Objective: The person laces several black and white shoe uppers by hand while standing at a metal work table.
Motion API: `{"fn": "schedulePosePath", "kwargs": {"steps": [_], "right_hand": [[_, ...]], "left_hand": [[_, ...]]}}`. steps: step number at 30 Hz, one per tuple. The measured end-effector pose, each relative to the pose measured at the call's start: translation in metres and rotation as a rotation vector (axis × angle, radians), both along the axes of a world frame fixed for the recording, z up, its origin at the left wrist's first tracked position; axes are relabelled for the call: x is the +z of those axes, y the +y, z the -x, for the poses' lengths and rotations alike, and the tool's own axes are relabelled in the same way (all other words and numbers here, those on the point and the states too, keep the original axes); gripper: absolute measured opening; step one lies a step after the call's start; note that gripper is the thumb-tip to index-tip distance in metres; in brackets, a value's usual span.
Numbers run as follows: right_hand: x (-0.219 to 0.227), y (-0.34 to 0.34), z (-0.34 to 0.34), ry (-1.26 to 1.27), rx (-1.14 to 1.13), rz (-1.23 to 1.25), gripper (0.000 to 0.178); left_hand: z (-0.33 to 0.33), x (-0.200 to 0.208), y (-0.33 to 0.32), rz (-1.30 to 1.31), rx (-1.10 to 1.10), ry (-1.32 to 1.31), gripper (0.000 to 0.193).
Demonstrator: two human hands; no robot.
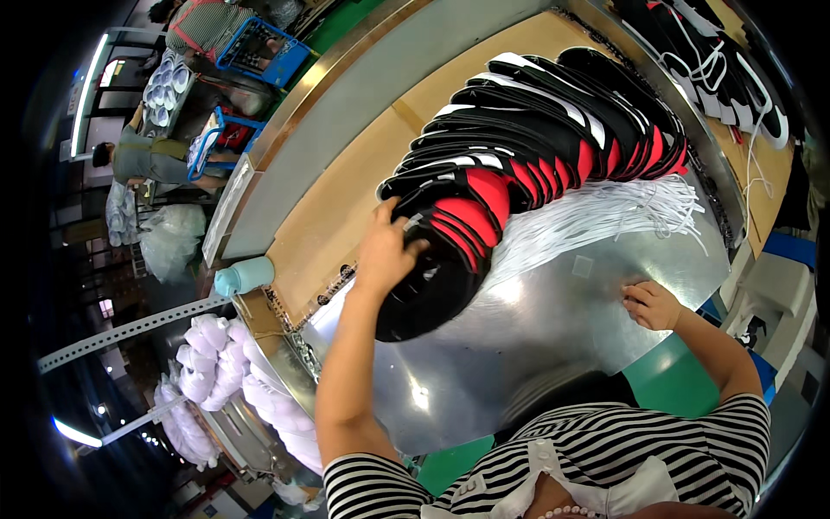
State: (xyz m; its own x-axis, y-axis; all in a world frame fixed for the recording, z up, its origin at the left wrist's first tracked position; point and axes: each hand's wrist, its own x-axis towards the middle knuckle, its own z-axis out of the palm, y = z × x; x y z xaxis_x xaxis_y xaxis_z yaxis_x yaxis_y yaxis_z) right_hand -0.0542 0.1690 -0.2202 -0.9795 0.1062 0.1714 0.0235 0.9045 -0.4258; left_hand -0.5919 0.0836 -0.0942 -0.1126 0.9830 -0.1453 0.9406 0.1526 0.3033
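Leaning uppers, left hand at the end

Bench (536, 333): bare metal nearest the body. Uppers (527, 130): black, red and white, overlapping in a curved row across it. Laces (596, 212): white, loose bundle alongside the row. Left hand (386, 251): fingers bent and spread on the row's near end; cannot tell if pinching one. Right hand (653, 305): part curled by the metal, nothing visible in it. Risk: pulling one upper could drag its neighbours, as they overlap; loose laces could snag.

The metal tabletop (553, 346) supports overlapping black, red and white shoe pieces (519, 121) from 10 to 1 o'clock, and loose white laces (571, 221) toward 1 o'clock.
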Motion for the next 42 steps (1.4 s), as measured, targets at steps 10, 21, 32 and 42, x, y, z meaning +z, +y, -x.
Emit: {"fn": "schedulePosePath", "kwargs": {"steps": [10,21,32,42], "right_hand": [[0.007,-0.008,-0.004,0.015,-0.063,-0.082,0.041],[0.041,-0.023,0.164,0.381,-0.109,-0.225,0.03],[0.012,0.02,0.33,-0.104,-0.473,-0.411,0.018],[0.086,-0.023,0.27,0.27,-0.186,0.874,0.01]], "left_hand": [[0.016,0.042,-0.074,-0.184,0.193,0.448,0.042],[-0.065,-0.074,-0.164,-0.702,0.24,0.296,0.04],[-0.152,-0.119,-0.193,-0.475,0.588,0.329,0.064],[-0.101,-0.119,-0.166,-0.582,0.916,-0.416,0.041]]}}
